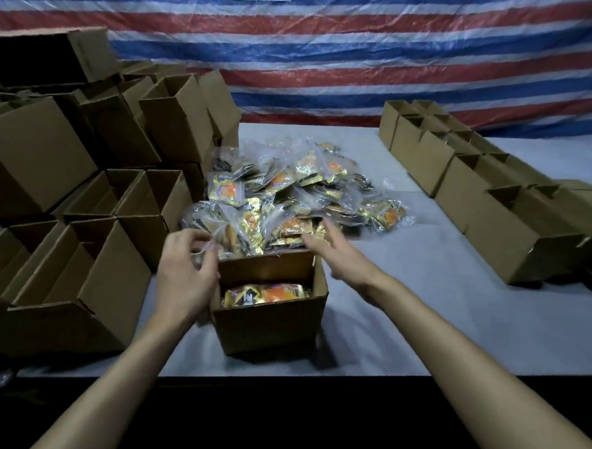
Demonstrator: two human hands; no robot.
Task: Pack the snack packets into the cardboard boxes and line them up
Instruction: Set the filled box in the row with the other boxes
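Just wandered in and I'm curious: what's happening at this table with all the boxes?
A person is packing snack packets into an open cardboard box, which already holds some. The left hand pinches a plastic-wrapped packet at the box's rim; the right hand reaches open toward the pile. Empty boxes are stacked left; others are lined up right.

One head-worn camera looks forward and down from just behind both forearms, close over the left hand [186, 270] and right hand [341, 257]. Its wide angle takes in the table [403, 315] under them and the striped tarp [365, 56] well beyond.
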